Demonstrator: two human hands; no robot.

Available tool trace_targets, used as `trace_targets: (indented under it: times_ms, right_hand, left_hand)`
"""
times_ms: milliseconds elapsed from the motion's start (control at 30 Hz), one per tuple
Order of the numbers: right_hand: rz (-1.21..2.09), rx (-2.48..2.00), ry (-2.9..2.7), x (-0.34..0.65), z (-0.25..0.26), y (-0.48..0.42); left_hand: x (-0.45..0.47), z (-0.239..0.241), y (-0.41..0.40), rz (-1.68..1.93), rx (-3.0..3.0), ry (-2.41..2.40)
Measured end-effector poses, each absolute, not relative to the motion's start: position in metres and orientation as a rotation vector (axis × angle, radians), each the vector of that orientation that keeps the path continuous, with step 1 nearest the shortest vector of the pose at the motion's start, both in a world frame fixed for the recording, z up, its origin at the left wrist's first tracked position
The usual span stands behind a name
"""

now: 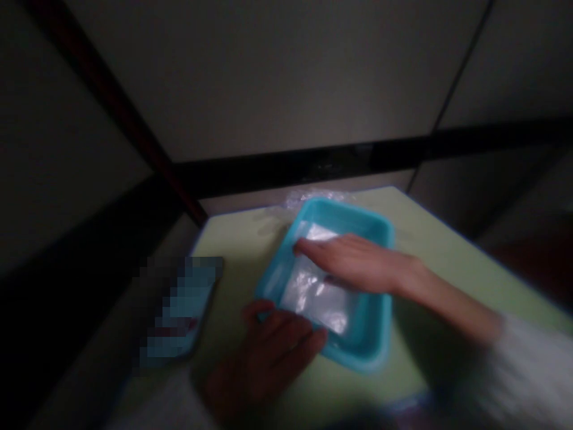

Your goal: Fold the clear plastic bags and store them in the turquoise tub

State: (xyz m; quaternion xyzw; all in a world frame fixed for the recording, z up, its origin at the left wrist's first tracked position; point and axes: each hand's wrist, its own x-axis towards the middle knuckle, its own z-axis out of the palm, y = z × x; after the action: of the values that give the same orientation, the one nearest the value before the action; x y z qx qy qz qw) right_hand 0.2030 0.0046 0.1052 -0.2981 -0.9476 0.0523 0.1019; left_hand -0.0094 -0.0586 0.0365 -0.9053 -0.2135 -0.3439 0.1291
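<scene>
A turquoise plastic tray [380,239] sits on a pale green table [439,239]. Clear plastic bags [313,292] lie inside the tray. My right hand [353,260] reaches in from the right, fingers stretched flat over the bags, touching them. My left hand [268,346] rests at the tray's near left edge, fingers curled against its rim. The picture is dim and blurred by motion.
A blurred-out flat object [179,304], perhaps a phone, lies at the table's left edge. Crumpled clear plastic [313,196] lies behind the tray. A dark rail [358,158] and a wall stand beyond the table. A white sleeve [532,364] covers my right forearm.
</scene>
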Motion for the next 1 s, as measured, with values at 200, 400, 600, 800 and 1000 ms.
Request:
trace_targets:
  times_ms: [200,400,600,800,1000]
  right_hand:
    - [0.265,-0.860,-2.940,0.203,0.108,0.005]
    - [0.553,-0.669,-3.095,0.203,0.117,0.005]
    - [0.714,-0.607,-3.194,0.197,0.119,-0.001]
    - [0.751,-0.694,-3.181,0.196,0.120,-0.004]
    - [0.671,-0.933,-2.819,0.206,0.114,0.003]
  left_hand:
    - [-0.009,0.040,-0.057,-0.998,-2.637,-0.564]
    - [-0.009,0.044,-0.060,-0.945,-2.653,-0.609]
    - [-0.010,0.043,-0.060,-0.976,-2.668,-0.613]
    - [-0.009,0.042,-0.057,-1.032,-2.660,-0.579]
    - [-0.012,0.045,-0.059,-0.944,-2.686,-0.618]
